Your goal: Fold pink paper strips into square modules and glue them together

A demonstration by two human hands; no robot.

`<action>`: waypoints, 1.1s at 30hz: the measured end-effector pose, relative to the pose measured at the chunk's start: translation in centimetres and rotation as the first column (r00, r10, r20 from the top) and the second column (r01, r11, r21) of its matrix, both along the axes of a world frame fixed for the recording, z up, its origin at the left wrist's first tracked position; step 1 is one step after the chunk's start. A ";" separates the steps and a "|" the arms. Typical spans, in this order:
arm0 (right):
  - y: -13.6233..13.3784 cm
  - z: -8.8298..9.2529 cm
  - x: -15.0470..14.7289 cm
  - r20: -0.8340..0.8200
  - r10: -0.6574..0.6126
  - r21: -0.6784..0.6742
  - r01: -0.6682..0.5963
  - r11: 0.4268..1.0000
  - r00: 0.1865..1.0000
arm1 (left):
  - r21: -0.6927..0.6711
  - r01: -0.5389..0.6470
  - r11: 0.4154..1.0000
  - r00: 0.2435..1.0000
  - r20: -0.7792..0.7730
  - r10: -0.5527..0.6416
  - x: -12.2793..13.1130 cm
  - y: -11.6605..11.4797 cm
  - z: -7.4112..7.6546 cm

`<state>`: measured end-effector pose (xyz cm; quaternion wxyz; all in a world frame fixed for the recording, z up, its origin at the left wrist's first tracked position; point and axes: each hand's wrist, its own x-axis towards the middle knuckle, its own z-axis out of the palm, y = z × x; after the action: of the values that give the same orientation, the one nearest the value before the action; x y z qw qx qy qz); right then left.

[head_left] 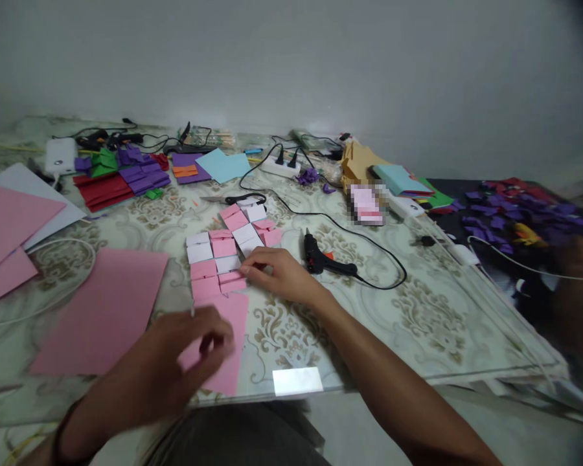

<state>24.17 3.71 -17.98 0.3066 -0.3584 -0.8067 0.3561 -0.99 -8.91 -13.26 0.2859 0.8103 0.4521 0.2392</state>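
My right hand (274, 273) reaches in from the right, fingertips together at the edge of a folded pink paper piece (232, 282). That piece belongs to a cluster of small folded pink and white paper squares (204, 268) laid side by side. My left hand (189, 353), smeared by motion, hovers with curled fingers over a flat pink paper sheet (233, 346). Its grip is unclear. Right of the cluster lies a black hot glue gun (323, 255) with its cord. Scissors (238, 199) rest just behind the squares, their handles partly covered.
Pink sheets lie at left, one large sheet (111, 304) nearest. Folded purple and red papers (126, 178), a power strip (282, 167) and blue sheets (223, 165) sit along the back. A blurred person's arm (580, 304) shows at right beside purple folded pieces (529, 213).
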 end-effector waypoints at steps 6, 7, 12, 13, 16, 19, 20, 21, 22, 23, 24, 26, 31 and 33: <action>-0.2 -0.8 -0.3 0.030 0.033 -0.031 -0.032 0.999 0.999 | 0.135 0.011 0.991 0.969 -0.246 0.023 1.9 8.4 -2.3; -0.3 -0.8 -0.4 0.037 0.032 -0.038 -0.030 0.999 0.999 | 0.148 0.038 0.988 0.961 -0.275 0.004 1.8 9.0 -2.8; -0.4 -0.3 -0.3 0.055 0.021 -0.064 -0.017 0.998 0.998 | 0.179 0.114 0.977 0.939 -0.340 -0.047 1.6 9.9 -4.7; -0.4 -0.1 -0.2 0.058 0.006 -0.077 -0.002 0.997 0.998 | 0.193 0.110 0.975 0.944 -0.328 -0.042 1.6 9.9 -4.9; -0.4 0.3 0.1 0.066 -0.079 -0.137 0.088 0.987 0.995 | 0.213 0.073 0.974 0.971 -0.238 -0.021 1.6 9.7 -5.1; -0.5 0.2 0.3 0.060 -0.166 -0.240 0.176 0.955 0.984 | 0.188 0.028 0.982 0.995 -0.102 -0.009 1.4 9.5 -4.5; -0.5 0.1 0.3 0.040 -0.174 -0.298 0.178 0.938 0.984 | 0.184 0.009 0.983 0.999 -0.049 0.000 1.2 9.5 -4.2; -0.5 -0.1 0.2 -0.002 -0.172 -0.371 0.159 0.915 0.985 | 0.183 -0.010 0.983 1.000 0.000 0.010 1.0 9.5 -3.9; -0.6 -0.3 0.0 -0.068 -0.166 -0.453 0.118 0.884 0.984 | 0.188 -0.030 0.982 0.999 0.038 0.023 0.8 9.6 -3.6; -0.6 -0.5 -0.2 -0.152 -0.158 -0.531 0.054 0.846 0.976 | 0.196 -0.046 0.979 0.997 0.072 0.033 0.6 9.7 -3.4; -0.7 -0.7 -0.4 -0.247 -0.155 -0.593 -0.022 0.805 0.956 | 0.204 -0.057 0.977 0.995 0.096 0.038 0.3 9.8 -3.1; -1.0 -0.8 -0.9 -0.398 -0.153 -0.640 -0.155 0.752 0.904 | 0.212 -0.068 0.975 0.992 0.123 0.042 -0.2 10.0 -2.7; -1.8 -0.4 -1.9 -0.487 -0.152 -0.581 -0.190 0.791 0.860 | 0.197 -0.027 0.980 0.993 0.119 0.003 -1.0 10.8 -2.3; -2.2 -0.2 -2.2 -0.456 -0.151 -0.547 -0.142 0.825 0.877 | 0.171 0.008 0.985 0.995 0.100 -0.025 -1.0 10.9 -2.5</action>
<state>22.02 1.54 -18.14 0.3776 -0.3350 -0.5621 0.6551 -1.98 1.97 -15.73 0.2402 0.8222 0.4082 0.3156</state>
